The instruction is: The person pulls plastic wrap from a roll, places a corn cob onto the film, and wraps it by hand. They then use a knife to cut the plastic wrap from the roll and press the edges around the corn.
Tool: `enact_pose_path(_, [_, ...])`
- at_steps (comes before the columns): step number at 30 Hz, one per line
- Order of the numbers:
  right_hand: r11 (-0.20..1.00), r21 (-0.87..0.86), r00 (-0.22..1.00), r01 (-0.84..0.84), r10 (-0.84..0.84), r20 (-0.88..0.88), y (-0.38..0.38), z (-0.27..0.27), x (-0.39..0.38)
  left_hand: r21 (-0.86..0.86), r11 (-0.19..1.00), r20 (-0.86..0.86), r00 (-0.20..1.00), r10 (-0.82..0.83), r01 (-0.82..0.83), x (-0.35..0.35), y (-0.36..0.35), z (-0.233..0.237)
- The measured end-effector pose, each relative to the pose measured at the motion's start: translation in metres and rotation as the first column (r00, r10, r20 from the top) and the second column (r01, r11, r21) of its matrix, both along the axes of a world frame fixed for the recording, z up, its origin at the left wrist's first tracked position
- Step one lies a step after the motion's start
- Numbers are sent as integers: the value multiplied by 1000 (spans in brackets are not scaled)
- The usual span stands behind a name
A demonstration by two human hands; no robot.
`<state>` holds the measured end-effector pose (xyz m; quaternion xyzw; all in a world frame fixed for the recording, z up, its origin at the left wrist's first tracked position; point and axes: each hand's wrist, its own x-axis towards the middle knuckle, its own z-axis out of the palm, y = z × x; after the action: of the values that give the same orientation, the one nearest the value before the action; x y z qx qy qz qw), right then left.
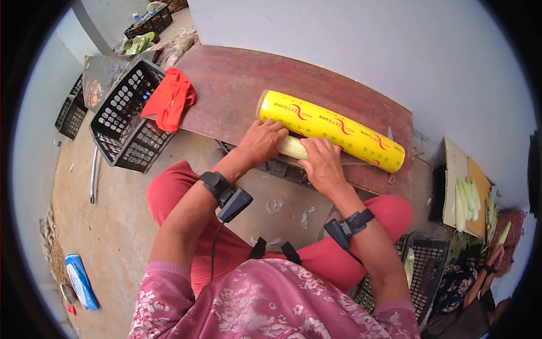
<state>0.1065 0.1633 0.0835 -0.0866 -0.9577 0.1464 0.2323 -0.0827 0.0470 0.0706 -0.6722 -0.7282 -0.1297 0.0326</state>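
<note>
A pale yellow-green vegetable stem [292, 148] lies crosswise at the front edge of the bench, against the near side of a big yellow roll of cling film [333, 130]. My left hand [262, 142] is closed over the stem's left end, its fingertips close to the roll. Around the right end curl the fingers of my right hand [323, 164]. Both ends of the stem are hidden under my hands. I cannot make out whether film is wrapped around it.
The roll rests on a reddish wooden bench [226, 73] against the wall. A red cloth [172, 99] hangs over a black crate [127, 124] at left. Pale stems [467, 203] lie on cardboard at right, near another crate [432, 271] and a co-worker's arm [480, 282].
</note>
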Motion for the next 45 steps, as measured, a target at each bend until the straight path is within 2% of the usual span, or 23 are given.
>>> enact_pose_path(2, [999,28,1000,-17,16,21,-3,-11,-11,-10,1000,-2,1000,9,-9,1,0,2])
enact_pose_path(8, [960,263,993,97,-110,34,-4,-37,-28,12,1000,-18,1000,20,-19,2,-1,0])
enact_pose_path(11, [950,283,989,128,-143,36,-5,-41,-31,37,998,-5,999,41,-41,3,-2,-2])
enact_pose_path(14, [959,249,984,138,-161,75,-4,-39,-32,93,993,90,994,59,-67,0,-3,-7])
enact_pose_path(17, [980,150,987,133,-145,68,-2,-35,-32,33,998,204,978,46,-54,-7,-5,-7])
enact_pose_path(20, [989,94,976,113,-128,175,3,-35,-33,39,999,210,978,8,-17,-12,-4,-10])
enact_pose_path(26, [986,131,977,100,-123,177,7,-36,-36,93,995,247,969,1,-25,-15,-3,-13])
enact_pose_path(29, [990,114,968,84,-109,227,10,-30,-38,118,993,243,969,-37,8,-17,-4,-12])
enact_pose_path(32, [989,126,959,73,-105,264,12,-27,-39,83,996,268,963,3,-26,-17,-3,-12])
enact_pose_path(35, [985,157,948,73,-118,296,11,-23,-40,-28,998,240,969,59,-54,-17,0,-11])
enact_pose_path(41, [982,183,969,40,-82,232,13,-16,-35,1,990,146,979,141,-142,-9,1,-12])
enact_pose_path(45, [977,211,938,13,-84,335,16,-9,-37,-61,983,118,977,180,-174,-8,0,-9])
